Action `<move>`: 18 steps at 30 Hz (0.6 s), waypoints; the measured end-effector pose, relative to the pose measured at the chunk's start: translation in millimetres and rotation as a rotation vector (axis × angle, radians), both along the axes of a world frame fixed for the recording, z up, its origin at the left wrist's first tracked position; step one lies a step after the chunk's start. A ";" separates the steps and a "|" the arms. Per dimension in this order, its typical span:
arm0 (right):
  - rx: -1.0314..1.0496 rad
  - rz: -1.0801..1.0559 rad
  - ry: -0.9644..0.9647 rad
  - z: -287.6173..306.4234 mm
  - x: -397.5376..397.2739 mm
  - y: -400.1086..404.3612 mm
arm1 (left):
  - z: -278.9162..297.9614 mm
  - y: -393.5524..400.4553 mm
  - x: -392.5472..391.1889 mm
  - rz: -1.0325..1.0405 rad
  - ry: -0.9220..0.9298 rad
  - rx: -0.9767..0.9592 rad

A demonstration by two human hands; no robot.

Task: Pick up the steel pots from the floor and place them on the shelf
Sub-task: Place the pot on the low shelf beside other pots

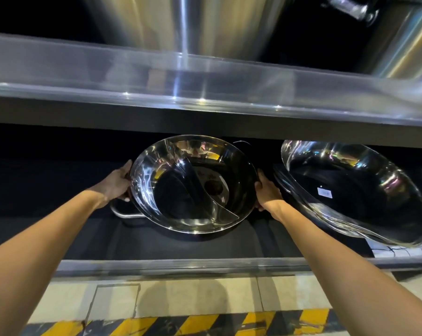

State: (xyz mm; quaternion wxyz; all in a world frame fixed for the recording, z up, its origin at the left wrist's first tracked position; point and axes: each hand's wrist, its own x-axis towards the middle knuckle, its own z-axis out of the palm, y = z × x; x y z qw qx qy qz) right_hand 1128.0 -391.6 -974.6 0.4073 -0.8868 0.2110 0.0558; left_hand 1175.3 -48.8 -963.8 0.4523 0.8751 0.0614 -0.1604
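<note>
Left grip: the left hand [117, 181] is closed on the left rim of the divided steel pot [193, 184], fingers curled behind the rim and mostly hidden by it.
Right grip: the right hand [268, 192] is clasped on the pot's right rim, palm against the outer wall, fingertips out of sight behind the steel.
Pot held: a shallow round pot with a curved partition [200, 185] that splits the bowl in two; it is tilted, its open mouth turned toward the camera.
Pot handles: one loop handle [125, 213] shows below the left hand, another [241, 143] peeks over the upper right rim.
Pot position: inside the lower shelf [180, 238], over its dark liner, about midway along the front edge; its lower rim seems to touch the liner, though the shadow under it makes contact hard to judge.
Neighbour: a stack of wide steel pans [350, 190] leans tilted toward the right end of the same shelf, just beside the right hand, with a small white label [324, 192] on the inside of the front one.
Shelf front edge: a steel lip [180, 264] runs across below both forearms.
Upper shelf: a steel shelf edge [156, 76] crosses the top of the view and carries two tall steel stockpots [180, 23], the right one with a side handle [350, 7].
Floor: pale tiles [193, 297] in front of the shelf, then a yellow-and-black hazard stripe [180, 324] along the bottom.
</note>
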 end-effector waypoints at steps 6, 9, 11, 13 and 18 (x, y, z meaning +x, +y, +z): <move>-0.525 0.080 0.086 26.8 -13.7 14.3 | 28.1 12.5 -35.5 0.135 -0.200 0.321; -0.738 0.247 0.112 62.0 -35.7 52.9 | 41.2 48.1 -84.3 0.150 -0.171 0.355; -0.751 0.443 0.131 89.4 -44.8 94.0 | 56.4 78.8 -128.7 0.204 -0.080 0.362; -0.684 0.619 0.145 121.4 -52.7 149.1 | 82.6 111.2 -176.7 0.268 0.007 0.380; -0.542 1.022 0.089 214.2 -107.6 295.5 | 173.5 186.5 -302.2 0.419 0.106 0.381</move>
